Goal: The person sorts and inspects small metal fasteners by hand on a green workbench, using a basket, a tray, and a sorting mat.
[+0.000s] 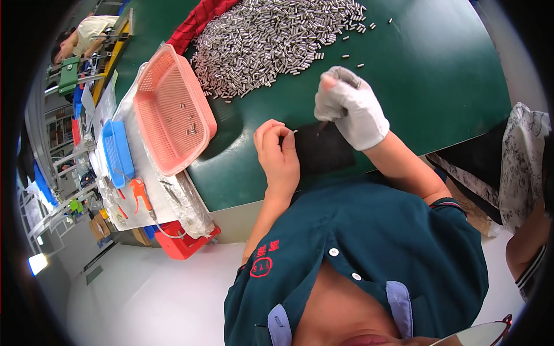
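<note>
My left hand [278, 153] is bare, its fingers curled in a pinch over the near part of the table. A small shiny metal cylinder [295, 131] pokes out between thumb and forefinger. My right hand [353, 109], in a white glove with one fingertip bare, is closed in a fist to the right of it. From under that fist comes the tip of a thin tool [322, 127]; the fingers hide the rest. Both hands are over a dark flat pad [326, 155]. Beyond them lies a large heap of small metal cylinders [259, 46].
On the green table [427, 69], left of the heap, stands a pink basket [167, 147] with a few cylinders inside. Red cloth [196, 26] lies behind it. Further left are a blue tray [117, 153], an orange air gun [138, 193] and a red bin [182, 245]. Other people are at both sides.
</note>
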Action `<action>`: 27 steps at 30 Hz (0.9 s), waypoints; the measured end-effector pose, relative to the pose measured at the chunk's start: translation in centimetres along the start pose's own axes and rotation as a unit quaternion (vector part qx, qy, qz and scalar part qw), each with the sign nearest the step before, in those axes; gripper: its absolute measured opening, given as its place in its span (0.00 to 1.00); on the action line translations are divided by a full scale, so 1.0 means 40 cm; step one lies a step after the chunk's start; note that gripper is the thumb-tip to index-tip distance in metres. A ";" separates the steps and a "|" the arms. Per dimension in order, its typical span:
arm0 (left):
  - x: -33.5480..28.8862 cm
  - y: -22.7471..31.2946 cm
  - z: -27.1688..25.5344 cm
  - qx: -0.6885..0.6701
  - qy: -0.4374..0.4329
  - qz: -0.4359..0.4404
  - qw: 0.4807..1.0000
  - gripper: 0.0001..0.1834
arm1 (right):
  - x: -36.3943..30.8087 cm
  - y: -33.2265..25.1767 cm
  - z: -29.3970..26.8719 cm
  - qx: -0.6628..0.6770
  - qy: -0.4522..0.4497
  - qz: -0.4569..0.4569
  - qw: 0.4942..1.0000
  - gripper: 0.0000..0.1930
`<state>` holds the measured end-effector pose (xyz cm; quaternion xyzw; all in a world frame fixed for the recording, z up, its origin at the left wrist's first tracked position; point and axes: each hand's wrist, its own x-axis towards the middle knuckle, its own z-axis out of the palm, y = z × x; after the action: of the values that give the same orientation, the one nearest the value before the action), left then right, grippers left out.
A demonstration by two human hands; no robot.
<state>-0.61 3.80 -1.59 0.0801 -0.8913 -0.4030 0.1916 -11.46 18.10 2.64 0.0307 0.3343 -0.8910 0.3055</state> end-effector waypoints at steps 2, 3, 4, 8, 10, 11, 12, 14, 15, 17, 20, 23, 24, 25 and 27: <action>0.013 0.021 -0.017 -0.104 0.012 -0.037 0.994 0.03 | -0.001 0.003 -0.005 -0.049 0.042 0.065 0.996 0.05; 0.021 0.027 -0.023 -0.210 0.018 -0.077 0.975 0.02 | -0.010 0.003 0.004 -0.083 0.031 0.077 0.993 0.06; 0.028 0.028 -0.024 -0.238 0.036 -0.039 0.970 0.02 | -0.018 0.006 0.014 -0.119 0.022 0.102 0.987 0.06; 0.039 0.033 -0.042 -0.306 0.035 -0.023 0.951 0.02 | -0.046 0.017 0.050 -0.256 -0.030 0.123 0.958 0.08; 0.041 0.049 -0.048 -0.300 0.032 -0.009 0.953 0.03 | -0.051 0.022 0.055 -0.282 -0.045 0.109 0.952 0.08; 0.039 0.048 -0.050 -0.299 0.034 -0.008 0.954 0.03 | -0.051 0.025 0.055 -0.285 -0.056 0.097 0.952 0.09; 0.038 0.046 -0.051 -0.291 0.035 -0.003 0.956 0.03 | -0.053 0.028 0.055 -0.288 -0.066 0.086 0.951 0.09; 0.039 0.045 -0.054 -0.283 0.037 0.003 0.958 0.03 | -0.053 0.030 0.055 -0.297 -0.067 0.081 0.949 0.09; 0.039 0.046 -0.055 -0.262 0.039 0.013 0.964 0.03 | -0.054 0.031 0.055 -0.306 -0.066 0.078 0.947 0.09; 0.039 0.046 -0.057 -0.240 0.043 0.023 0.970 0.03 | -0.056 0.033 0.057 -0.311 -0.065 0.069 0.946 0.09; 0.039 0.049 -0.060 -0.211 0.049 0.046 0.975 0.04 | -0.061 0.038 0.058 -0.318 -0.062 0.052 0.945 0.08; 0.038 0.054 -0.063 -0.189 0.051 0.049 0.979 0.04 | -0.063 0.044 0.055 -0.324 -0.060 0.037 0.943 0.07; 0.036 0.056 -0.066 -0.190 0.040 0.043 0.980 0.03 | -0.063 0.046 0.054 -0.329 -0.057 0.033 0.942 0.07; 0.035 0.058 -0.067 -0.190 0.030 0.037 0.981 0.02 | -0.064 0.047 0.054 -0.329 -0.058 0.032 0.942 0.07; 0.034 0.057 -0.068 -0.190 0.029 0.037 0.981 0.02 | -0.065 0.049 0.055 -0.314 -0.057 0.029 0.947 0.07</action>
<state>-0.73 3.03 2.13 0.0212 -0.7947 -0.5554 0.2440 -7.90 16.96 3.86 -0.1074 0.5782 -0.7320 0.3441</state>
